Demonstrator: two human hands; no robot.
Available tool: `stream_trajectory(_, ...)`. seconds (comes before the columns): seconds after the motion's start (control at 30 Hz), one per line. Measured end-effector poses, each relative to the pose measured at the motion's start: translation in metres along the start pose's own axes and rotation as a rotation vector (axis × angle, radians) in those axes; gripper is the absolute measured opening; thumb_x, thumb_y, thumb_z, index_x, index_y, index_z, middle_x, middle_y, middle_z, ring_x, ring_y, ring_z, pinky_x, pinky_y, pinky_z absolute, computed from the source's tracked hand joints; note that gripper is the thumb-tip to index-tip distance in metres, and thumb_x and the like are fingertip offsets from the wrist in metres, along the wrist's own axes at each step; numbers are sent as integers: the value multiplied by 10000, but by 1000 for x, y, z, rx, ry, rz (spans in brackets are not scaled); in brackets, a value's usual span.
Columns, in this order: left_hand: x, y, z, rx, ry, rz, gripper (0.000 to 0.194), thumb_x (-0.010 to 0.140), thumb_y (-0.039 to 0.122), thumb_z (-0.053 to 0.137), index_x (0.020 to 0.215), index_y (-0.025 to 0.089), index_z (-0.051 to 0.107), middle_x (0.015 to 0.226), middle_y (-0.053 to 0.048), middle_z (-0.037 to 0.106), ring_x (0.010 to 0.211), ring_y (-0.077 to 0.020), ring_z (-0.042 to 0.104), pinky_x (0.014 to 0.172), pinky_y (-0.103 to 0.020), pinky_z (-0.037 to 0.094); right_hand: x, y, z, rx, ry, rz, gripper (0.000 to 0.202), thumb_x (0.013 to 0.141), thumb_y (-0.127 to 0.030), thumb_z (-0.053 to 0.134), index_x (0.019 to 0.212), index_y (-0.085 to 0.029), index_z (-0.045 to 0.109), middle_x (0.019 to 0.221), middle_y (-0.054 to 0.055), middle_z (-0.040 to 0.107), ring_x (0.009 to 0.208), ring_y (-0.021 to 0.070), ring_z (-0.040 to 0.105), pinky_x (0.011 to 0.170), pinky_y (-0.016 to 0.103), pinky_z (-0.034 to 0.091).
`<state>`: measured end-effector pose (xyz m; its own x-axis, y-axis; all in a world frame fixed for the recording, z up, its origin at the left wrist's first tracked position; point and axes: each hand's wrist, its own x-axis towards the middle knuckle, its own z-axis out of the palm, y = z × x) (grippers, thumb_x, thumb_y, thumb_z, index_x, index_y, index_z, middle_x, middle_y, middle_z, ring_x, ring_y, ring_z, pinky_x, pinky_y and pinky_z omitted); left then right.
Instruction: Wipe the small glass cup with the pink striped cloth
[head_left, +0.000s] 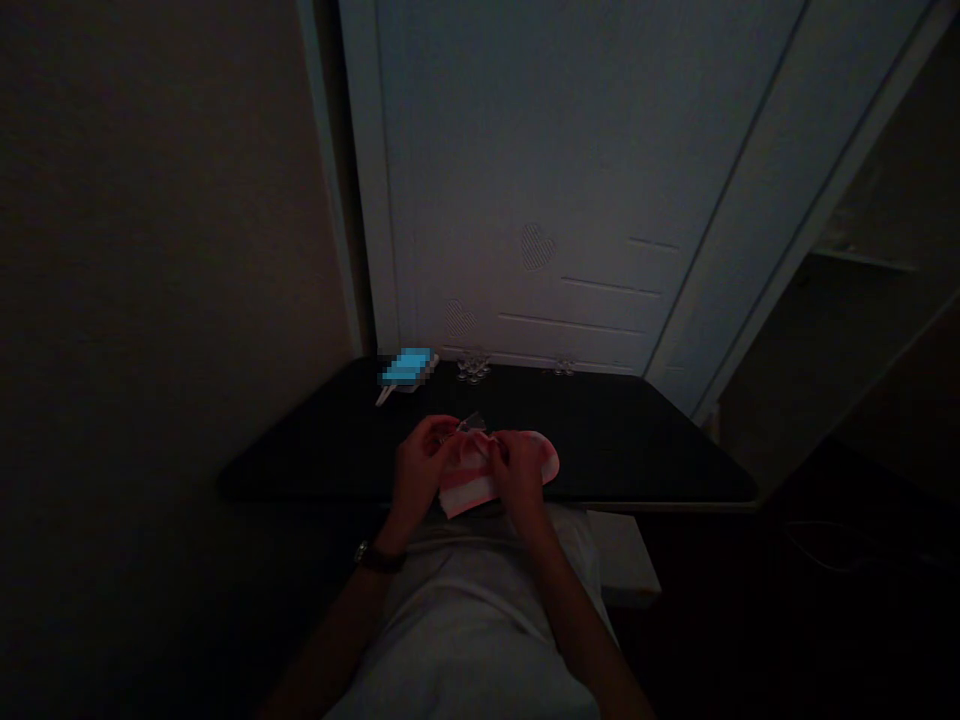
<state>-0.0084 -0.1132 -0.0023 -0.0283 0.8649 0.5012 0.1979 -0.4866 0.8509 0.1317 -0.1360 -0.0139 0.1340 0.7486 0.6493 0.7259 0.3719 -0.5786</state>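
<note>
A pink-and-white sock [469, 487] is held just over the front edge of the dark table. My left hand [421, 462] pinches its left upper part, fingers bent inward. My right hand [519, 468] is closed on the middle of the sock, whose rounded end sticks out to the right of the knuckles. Between my fingertips, a small clear plastic piece [472, 423] shows at the sock's upper edge; the dim light hides how it is joined.
On the black table [615, 440], a device with a blurred blue screen [407, 366] lies at the back left. Several small shiny clear pieces [474, 369] sit at the back, with a smaller group [564, 367] to their right. A white panel [540, 150] with heart patterns rises behind.
</note>
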Motion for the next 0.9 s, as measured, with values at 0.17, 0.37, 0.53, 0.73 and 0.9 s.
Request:
stream_trajectory(0.17,0,-4,2,184,-113,54,308,752,313,539,1033,189,566,839,-34,622,707,-151,605,642,-261,487,0,0,-1,43,6,-15,175,820,-172,452,856,-171,623,834,48,642,812,172,551,775,294,374)
stream_trajectory(0.37,1,-6,2,288,-152,81,271,749,342,539,961,187,605,859,-52,649,736,-170,617,666,-276,491,0,-1,-1,63,35,8,166,821,-197,459,823,-174,624,819,41,642,794,172,543,769,299,370)
stream_trajectory(0.53,1,-6,4,277,-162,76,306,739,371,556,977,182,595,854,-54,651,727,-169,621,653,-270,499,0,-2,-2,74,12,17,169,835,-225,447,811,-180,608,797,33,625,777,161,541,745,281,374)
stream_trajectory(0.73,-1,-1,5,309,-249,143,307,748,326,552,1020,187,578,945,-58,640,795,-170,613,734,-286,491,0,-3,-2,79,10,38,186,851,-295,445,873,-177,587,833,39,608,796,162,539,738,276,382)
stream_trajectory(0.9,-3,1,6,320,-321,242,311,755,277,549,1056,199,559,1042,-59,602,926,-181,576,831,-300,456,0,-1,0,111,32,63,179,812,-319,512,895,-177,583,854,41,608,803,165,540,736,274,389)
